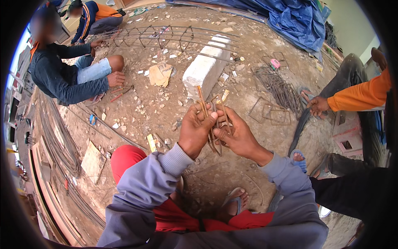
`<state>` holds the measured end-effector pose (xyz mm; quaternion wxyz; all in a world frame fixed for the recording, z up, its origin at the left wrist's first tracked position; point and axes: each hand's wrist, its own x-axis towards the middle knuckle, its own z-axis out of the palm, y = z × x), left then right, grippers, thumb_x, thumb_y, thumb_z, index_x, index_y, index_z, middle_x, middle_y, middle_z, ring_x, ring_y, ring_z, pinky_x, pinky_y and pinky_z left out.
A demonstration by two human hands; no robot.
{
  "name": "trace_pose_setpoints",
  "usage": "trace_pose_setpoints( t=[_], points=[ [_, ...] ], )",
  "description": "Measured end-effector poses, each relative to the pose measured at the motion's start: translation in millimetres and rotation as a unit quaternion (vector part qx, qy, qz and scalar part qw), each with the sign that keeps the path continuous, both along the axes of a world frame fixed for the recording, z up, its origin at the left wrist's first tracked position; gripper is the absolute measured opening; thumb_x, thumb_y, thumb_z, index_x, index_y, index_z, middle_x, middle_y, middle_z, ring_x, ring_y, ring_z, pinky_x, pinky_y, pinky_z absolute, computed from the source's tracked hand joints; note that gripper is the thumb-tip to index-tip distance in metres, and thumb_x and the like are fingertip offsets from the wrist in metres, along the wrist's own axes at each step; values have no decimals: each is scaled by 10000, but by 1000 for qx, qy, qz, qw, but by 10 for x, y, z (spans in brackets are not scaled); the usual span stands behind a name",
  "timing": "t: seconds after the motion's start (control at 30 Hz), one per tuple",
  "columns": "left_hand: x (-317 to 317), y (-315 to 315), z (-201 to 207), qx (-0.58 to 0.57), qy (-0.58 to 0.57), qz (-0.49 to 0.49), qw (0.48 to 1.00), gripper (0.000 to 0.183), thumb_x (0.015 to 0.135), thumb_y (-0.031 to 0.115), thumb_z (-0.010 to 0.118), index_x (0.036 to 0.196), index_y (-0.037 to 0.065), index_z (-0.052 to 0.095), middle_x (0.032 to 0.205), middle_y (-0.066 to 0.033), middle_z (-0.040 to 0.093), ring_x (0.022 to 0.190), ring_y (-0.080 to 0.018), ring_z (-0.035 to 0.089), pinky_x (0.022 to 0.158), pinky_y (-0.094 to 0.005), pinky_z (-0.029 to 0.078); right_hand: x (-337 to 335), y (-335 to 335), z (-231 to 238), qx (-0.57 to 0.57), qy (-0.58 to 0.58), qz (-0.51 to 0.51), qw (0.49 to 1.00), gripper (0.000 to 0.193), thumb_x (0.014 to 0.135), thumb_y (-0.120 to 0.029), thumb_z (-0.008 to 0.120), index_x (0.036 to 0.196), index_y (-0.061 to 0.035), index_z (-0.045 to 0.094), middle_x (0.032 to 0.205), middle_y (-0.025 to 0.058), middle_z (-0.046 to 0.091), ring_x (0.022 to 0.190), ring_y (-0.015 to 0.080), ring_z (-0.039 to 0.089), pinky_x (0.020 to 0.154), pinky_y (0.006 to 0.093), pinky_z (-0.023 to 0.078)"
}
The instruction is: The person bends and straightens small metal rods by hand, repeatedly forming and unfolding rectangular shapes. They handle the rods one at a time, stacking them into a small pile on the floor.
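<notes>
In front of my body, both hands are closed around a few thin bent steel rods that look like rebar stirrups [200,92]. My left hand [193,132] grips them with its thumb laid across the rods. From the other side my right hand [242,136] pinches the same bundle. The upper ends stick out above my fingers, and a rounded bend shows below them. My fingers hide the middle of the bundle, so how many pieces there are cannot be told. Beyond my hands stands a long white block [206,68].
A long rebar cage [159,37] rests partly on the block; a person [62,74] squats at its left. Stirrups [278,87] lie piled at right, near a pink round object [275,63] and another person's hand [318,106]. Long rods [62,137] lie left; a blue tarp [296,23] lies behind.
</notes>
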<state>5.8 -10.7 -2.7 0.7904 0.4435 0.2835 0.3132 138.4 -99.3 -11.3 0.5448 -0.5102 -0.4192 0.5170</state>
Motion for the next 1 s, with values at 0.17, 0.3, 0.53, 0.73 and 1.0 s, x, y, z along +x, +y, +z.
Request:
trace_pose_setpoints(
  t=[0.17,0.3,0.53,0.73,1.0],
  points=[
    [-12,14,-78,21,2,28,999,273,955,-8,586,1179,-6,431,1061,-163,672,929,-208,686,711,-303,599,-22,-26,-105,32,-27,3,999,514,948,16,571,1422,-28,375,1183,97,565,948,134,636,717,276,568],
    [-25,32,-79,36,57,39,997,242,975,45,582,1187,-23,486,1060,-146,666,928,-206,685,788,-328,595,-77,-59,-49,-4,-70,-9,998,467,972,3,523,1418,-24,387,1063,87,637,826,91,622,628,258,522],
    [-88,167,-93,52,135,14,989,210,952,92,641,1106,-46,601,953,-107,679,876,-183,694,785,-302,593,298,-33,18,-63,33,-91,993,342,1044,-83,430,1372,12,450,937,74,651,625,52,473,520,209,389],
    [-94,146,-60,72,149,-10,986,192,951,97,649,1097,-25,624,896,-77,685,785,-146,680,716,-257,563,527,-17,32,-55,79,-136,986,157,1030,-163,516,1090,-29,572,834,25,613,574,21,428,459,174,308],
    [-106,296,-147,109,121,142,976,160,981,104,605,1091,-8,630,894,-58,676,744,-116,638,666,-234,528,777,-50,-76,-68,76,-197,975,116,1013,-180,550,967,-75,570,824,-6,597,582,20,446,474,169,328]
  ],
)
